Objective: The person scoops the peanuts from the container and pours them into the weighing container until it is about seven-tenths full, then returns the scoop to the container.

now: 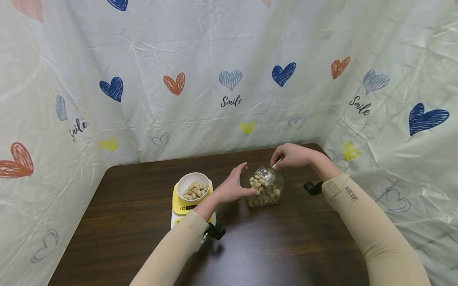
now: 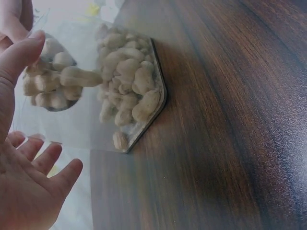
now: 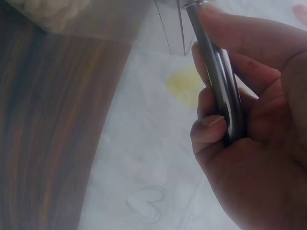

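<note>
With curled fingers of the right hand (image 1: 293, 154), right of the frame's middle, gripping the scoop (image 1: 266, 173) by its handle; with loose, spread fingers of the left hand (image 1: 233, 188), touching the clear box (image 1: 278, 182) just below. Likely scooping up peanuts (image 1: 258, 181), with some already in the scoop. Best now to keep it flat and lift it out, maybe toward the white bowl (image 1: 192, 176) on the yellow scale (image 1: 177, 206), lower left of the middle.

Head view: I can't see part of the scale (image 1: 179, 203) behind the left sleeve (image 1: 175, 249); display (image 1: 190, 207) too small to read. Right-wrist view: scoop (image 3: 221, 86) cut off above its handle, peanuts (image 3: 53, 13) blurred.
</note>
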The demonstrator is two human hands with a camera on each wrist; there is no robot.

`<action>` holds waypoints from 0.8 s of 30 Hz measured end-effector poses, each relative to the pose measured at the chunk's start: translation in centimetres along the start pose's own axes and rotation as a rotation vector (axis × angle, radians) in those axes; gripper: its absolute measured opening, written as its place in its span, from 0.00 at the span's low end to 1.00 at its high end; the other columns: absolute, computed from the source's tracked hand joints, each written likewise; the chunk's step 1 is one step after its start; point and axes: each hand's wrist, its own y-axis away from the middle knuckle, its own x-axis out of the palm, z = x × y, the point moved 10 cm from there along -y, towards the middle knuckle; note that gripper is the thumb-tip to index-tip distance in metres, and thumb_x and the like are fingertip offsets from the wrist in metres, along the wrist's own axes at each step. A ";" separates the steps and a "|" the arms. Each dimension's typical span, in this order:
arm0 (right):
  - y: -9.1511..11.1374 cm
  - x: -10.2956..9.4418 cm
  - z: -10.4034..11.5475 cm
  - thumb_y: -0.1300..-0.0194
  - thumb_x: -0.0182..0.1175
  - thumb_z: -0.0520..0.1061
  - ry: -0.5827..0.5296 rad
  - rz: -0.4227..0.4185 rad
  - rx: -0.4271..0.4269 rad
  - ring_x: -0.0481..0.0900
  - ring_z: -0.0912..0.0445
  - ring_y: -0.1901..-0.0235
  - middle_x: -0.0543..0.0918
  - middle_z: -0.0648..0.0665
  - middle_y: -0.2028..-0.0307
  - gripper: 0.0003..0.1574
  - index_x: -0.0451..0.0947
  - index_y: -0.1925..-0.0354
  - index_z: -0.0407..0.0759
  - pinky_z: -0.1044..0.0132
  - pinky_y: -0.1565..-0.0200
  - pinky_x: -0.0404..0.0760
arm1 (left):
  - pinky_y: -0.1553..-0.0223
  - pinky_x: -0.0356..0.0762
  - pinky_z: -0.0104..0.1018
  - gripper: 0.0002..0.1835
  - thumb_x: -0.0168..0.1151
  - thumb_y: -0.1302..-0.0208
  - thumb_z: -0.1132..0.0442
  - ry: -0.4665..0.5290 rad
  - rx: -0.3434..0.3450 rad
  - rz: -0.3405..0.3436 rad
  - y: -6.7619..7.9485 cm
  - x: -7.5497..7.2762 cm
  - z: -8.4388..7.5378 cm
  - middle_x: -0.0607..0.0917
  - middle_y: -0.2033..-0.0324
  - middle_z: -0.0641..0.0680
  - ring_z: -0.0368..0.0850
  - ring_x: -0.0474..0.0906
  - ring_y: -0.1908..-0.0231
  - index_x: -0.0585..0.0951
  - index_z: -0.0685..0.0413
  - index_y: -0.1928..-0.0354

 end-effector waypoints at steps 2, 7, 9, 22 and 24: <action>0.1 -0.1 -0.4 0.44 0.66 0.49 -0.017 -0.003 0.003 0.75 0.56 0.59 0.80 0.53 0.60 0.10 0.82 0.61 0.54 0.59 0.60 0.74 | 0.43 0.64 0.41 0.59 0.70 0.57 0.36 0.000 -0.003 0.000 0.1 0.0 0.0 0.59 0.35 0.49 0.42 0.57 0.36 0.45 0.41 0.28; 0.1 -0.3 -1.1 0.43 0.66 0.49 -0.063 -0.012 0.016 0.75 0.55 0.59 0.80 0.52 0.59 0.10 0.82 0.61 0.53 0.59 0.60 0.74 | 0.42 0.63 0.42 0.59 0.70 0.57 0.37 0.002 -0.003 0.000 0.1 0.0 0.0 0.59 0.35 0.48 0.42 0.57 0.36 0.44 0.40 0.28; 0.1 -0.2 -1.2 0.43 0.66 0.49 -0.081 -0.005 0.019 0.75 0.54 0.59 0.80 0.51 0.60 0.10 0.82 0.61 0.53 0.59 0.60 0.74 | 0.43 0.63 0.42 0.59 0.70 0.57 0.37 0.001 -0.002 -0.001 0.0 0.1 0.0 0.59 0.35 0.48 0.43 0.57 0.36 0.44 0.40 0.28; 0.0 0.4 -1.5 0.42 0.65 0.47 -0.116 0.069 0.004 0.76 0.53 0.59 0.81 0.51 0.60 0.10 0.82 0.59 0.52 0.58 0.59 0.74 | 0.43 0.64 0.42 0.59 0.70 0.56 0.38 0.022 -0.011 0.004 0.0 0.1 0.1 0.59 0.35 0.48 0.41 0.57 0.36 0.44 0.39 0.28; 0.1 0.3 -1.5 0.42 0.65 0.47 -0.124 0.067 0.005 0.76 0.53 0.59 0.81 0.50 0.60 0.10 0.82 0.59 0.51 0.58 0.58 0.74 | 0.43 0.63 0.42 0.59 0.70 0.57 0.38 0.022 -0.007 0.005 0.0 0.1 0.1 0.59 0.35 0.48 0.42 0.57 0.36 0.44 0.39 0.28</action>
